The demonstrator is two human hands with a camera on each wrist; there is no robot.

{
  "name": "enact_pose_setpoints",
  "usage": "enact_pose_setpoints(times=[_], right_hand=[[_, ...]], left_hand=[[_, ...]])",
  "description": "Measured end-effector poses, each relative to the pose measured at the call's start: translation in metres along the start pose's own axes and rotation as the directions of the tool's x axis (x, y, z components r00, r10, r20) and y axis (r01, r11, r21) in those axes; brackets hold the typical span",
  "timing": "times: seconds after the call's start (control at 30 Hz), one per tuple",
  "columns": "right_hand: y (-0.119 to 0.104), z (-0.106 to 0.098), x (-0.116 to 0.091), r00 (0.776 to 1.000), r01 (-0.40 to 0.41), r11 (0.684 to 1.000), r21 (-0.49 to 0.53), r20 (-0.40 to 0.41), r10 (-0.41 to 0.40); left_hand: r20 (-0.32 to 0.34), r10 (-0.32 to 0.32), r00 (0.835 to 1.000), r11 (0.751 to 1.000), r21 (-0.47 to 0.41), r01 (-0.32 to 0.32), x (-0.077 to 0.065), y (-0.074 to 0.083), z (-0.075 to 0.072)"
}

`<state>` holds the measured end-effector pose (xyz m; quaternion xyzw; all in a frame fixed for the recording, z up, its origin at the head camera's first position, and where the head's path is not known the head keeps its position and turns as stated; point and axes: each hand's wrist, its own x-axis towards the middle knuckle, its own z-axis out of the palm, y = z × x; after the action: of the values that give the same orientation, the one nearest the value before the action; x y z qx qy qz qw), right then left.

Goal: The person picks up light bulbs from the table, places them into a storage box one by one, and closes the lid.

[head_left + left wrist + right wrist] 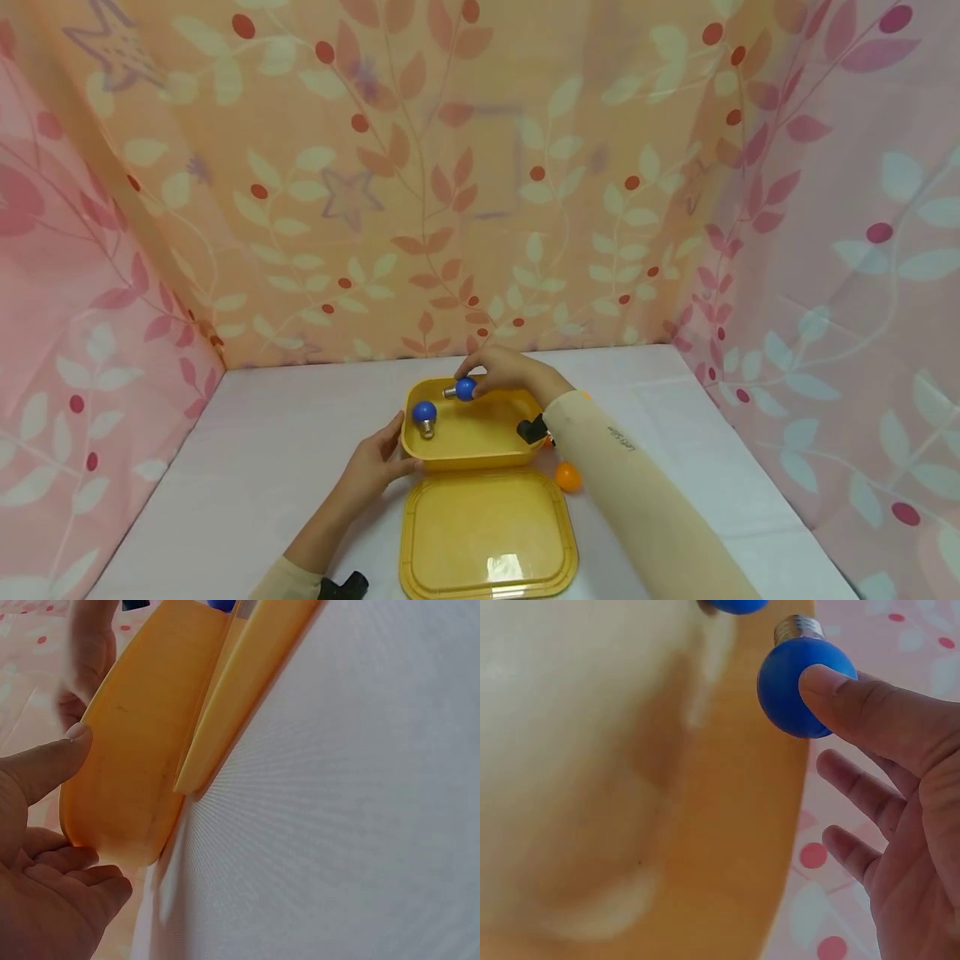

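A yellow plastic container (480, 454) stands on the table, its inside facing up. My left hand (377, 458) holds the container at its left end, thumb on the near side and fingers round the corner. Over the back part of the container my right hand (501, 367) pinches a blue light bulb (466, 389) by its round globe. In the right wrist view the metal screw base of that bulb (791, 690) points away from the palm. A second blue bulb (424, 412) lies inside the container at the left.
The yellow lid (487, 529) lies flat just in front of the container. An orange ball-like thing (568, 477) sits to the right, with more orange partly hidden by the right forearm. Patterned cloth walls (450, 208) enclose the white table (285, 433).
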<state>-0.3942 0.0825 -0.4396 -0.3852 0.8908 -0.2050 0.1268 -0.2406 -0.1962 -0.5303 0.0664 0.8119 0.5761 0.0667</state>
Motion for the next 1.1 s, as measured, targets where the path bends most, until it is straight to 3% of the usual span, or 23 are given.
enact_pose_setpoints(times=[0.27, 0.5, 1.1], right_hand=[[0.003, 0.012, 0.010, 1.000, -0.017, 1.000, -0.003, 0.026, 0.017], [-0.001, 0.021, 0.014, 0.998, -0.043, 0.999, 0.025, 0.039, 0.042], [0.000, 0.028, 0.015, 1.000, -0.004, 0.997, -0.071, 0.031, 0.007]], left_hand=[[-0.001, -0.011, 1.000, 1.000, -0.006, 0.011, -0.001, 0.001, -0.002], [0.005, 0.016, 1.000, 1.000, 0.013, -0.016, 0.000, 0.002, 0.000], [-0.012, 0.008, 1.000, 1.000, 0.016, -0.007, 0.002, 0.003, 0.000]])
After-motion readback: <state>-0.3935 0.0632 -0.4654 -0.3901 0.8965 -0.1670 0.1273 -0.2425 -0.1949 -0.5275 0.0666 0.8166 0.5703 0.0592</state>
